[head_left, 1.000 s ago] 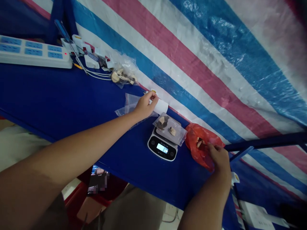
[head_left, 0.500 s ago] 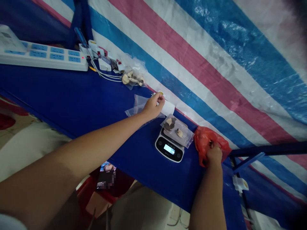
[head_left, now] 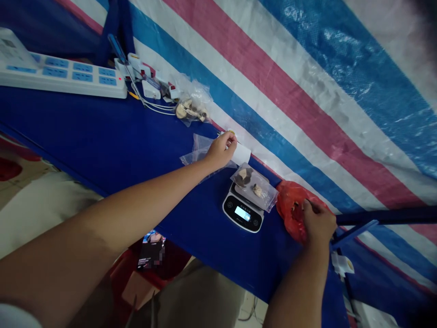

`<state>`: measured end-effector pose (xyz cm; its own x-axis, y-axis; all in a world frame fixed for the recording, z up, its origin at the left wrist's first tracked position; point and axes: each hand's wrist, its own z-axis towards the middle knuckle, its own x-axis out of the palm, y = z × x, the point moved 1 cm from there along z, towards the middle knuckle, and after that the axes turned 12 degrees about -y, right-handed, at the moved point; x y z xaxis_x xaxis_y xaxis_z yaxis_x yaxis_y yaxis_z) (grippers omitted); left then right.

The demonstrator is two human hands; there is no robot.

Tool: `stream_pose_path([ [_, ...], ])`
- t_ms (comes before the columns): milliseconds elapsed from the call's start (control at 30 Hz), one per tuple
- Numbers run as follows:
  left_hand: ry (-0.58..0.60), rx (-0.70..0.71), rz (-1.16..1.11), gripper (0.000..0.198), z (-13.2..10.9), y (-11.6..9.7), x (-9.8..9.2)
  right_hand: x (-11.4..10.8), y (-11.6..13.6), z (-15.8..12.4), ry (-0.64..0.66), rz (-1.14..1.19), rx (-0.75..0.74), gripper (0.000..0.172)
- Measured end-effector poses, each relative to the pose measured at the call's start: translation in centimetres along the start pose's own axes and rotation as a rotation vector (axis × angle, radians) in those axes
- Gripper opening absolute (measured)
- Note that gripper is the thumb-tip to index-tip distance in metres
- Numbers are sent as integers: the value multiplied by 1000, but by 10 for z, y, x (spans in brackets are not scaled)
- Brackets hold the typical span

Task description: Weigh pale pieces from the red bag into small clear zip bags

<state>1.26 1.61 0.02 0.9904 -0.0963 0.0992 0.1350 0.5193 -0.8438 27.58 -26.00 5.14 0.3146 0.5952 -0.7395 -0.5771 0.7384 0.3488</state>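
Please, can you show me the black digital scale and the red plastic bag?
Black digital scale (head_left: 243, 213), head view, on its lit display.
Red plastic bag (head_left: 287, 202), head view, on its crumpled side.

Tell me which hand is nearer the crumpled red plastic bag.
Right: the right hand touches the crumpled red plastic bag, while the left hand stays apart from it, across the black digital scale.

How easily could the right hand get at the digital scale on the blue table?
Probably quite easily. The right hand is at the red plastic bag, right beside the digital scale, and nothing seems to stand between them. It would likely have to leave the bag first.
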Motion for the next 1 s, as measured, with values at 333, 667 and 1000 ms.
stream_pose_path([
  [333,-2,5,-6,8,1,3,1,13,44,-23,264,704,104,42],
  [667,4,5,-3,8,1,3,1,12,47,-27,388,861,198,33],
  [1000,4,-2,-1,8,0,3,1,9,54,-29,420,1030,376,27],
])
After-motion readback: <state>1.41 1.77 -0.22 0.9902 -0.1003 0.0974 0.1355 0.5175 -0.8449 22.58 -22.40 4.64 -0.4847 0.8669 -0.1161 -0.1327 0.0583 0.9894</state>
